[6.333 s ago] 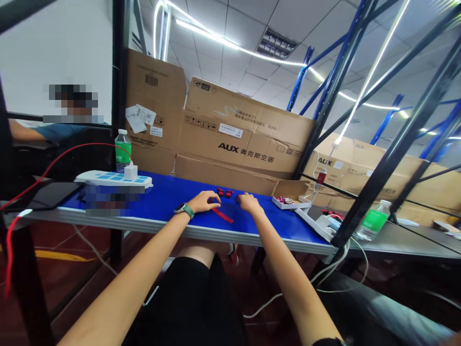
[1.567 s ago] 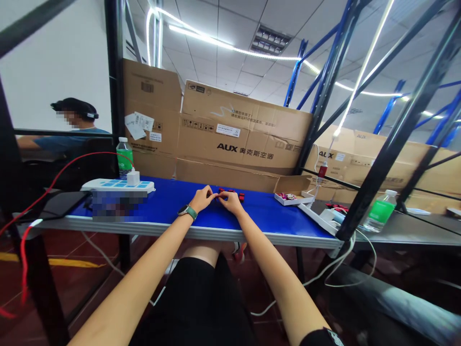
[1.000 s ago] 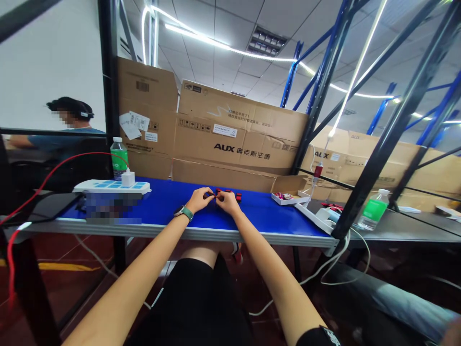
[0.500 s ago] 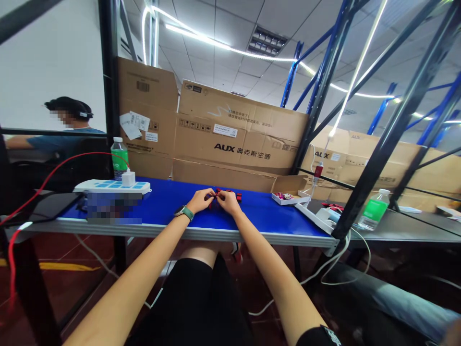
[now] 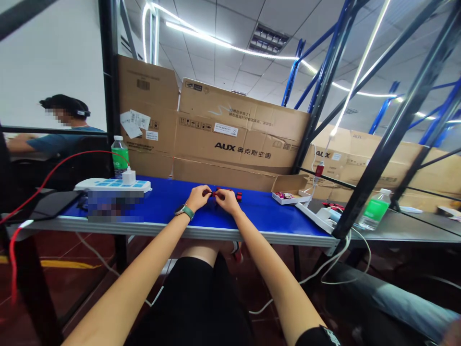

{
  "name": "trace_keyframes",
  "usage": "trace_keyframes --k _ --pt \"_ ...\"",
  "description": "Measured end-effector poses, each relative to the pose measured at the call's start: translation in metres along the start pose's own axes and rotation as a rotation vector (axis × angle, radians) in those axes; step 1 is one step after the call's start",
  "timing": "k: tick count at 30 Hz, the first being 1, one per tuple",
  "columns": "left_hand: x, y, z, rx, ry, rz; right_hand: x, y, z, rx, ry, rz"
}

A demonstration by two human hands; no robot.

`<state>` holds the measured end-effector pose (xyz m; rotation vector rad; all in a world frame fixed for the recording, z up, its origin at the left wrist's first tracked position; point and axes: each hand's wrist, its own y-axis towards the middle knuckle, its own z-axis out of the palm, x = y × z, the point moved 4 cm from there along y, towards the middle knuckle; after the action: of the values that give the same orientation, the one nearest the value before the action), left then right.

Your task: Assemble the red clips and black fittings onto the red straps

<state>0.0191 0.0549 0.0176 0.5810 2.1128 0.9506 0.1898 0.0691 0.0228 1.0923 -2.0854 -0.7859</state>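
Above the blue tabletop (image 5: pixel 173 211), my left hand (image 5: pixel 199 197) and my right hand (image 5: pixel 227 200) meet with pinched fingers. Between the fingertips is a small dark red piece (image 5: pixel 213 194), held from both sides; its kind is too small to make out. Just behind my right hand lie more red pieces (image 5: pixel 239 196), partly covered by that hand. A watch with a green strap (image 5: pixel 187 211) is on my left wrist.
A white power strip (image 5: pixel 104 184) with a charger and a green-labelled bottle (image 5: pixel 119 158) stand on the left. To the right is an open small box (image 5: pixel 291 196) with pieces inside. Tall cardboard (image 5: pixel 237 144) walls the back. A person (image 5: pixel 68 125) sits at far left.
My hands stay together at nearly the same spot, with the left fingers shifted slightly away from the right. The red piece between them shows a little more.
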Motion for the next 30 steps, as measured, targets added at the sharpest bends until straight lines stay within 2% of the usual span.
trace_keyframes --k 4,11,17,25,30 --pt "-0.004 0.000 -0.002 0.029 -0.018 0.012 -0.001 0.000 0.003 0.011 -0.041 -0.031" --pt "0.004 -0.002 0.007 0.100 -0.175 -0.105 -0.001 0.001 0.002 0.017 -0.165 0.004" --pt "0.002 0.000 0.006 0.070 -0.253 -0.083 -0.001 0.001 0.001 0.030 -0.231 0.042" --pt "-0.006 0.000 0.000 0.086 -0.195 -0.056 0.003 -0.001 0.000 0.091 -0.264 0.015" --pt "-0.007 0.000 0.000 0.061 -0.270 -0.077 0.007 -0.002 -0.002 0.065 -0.260 -0.007"
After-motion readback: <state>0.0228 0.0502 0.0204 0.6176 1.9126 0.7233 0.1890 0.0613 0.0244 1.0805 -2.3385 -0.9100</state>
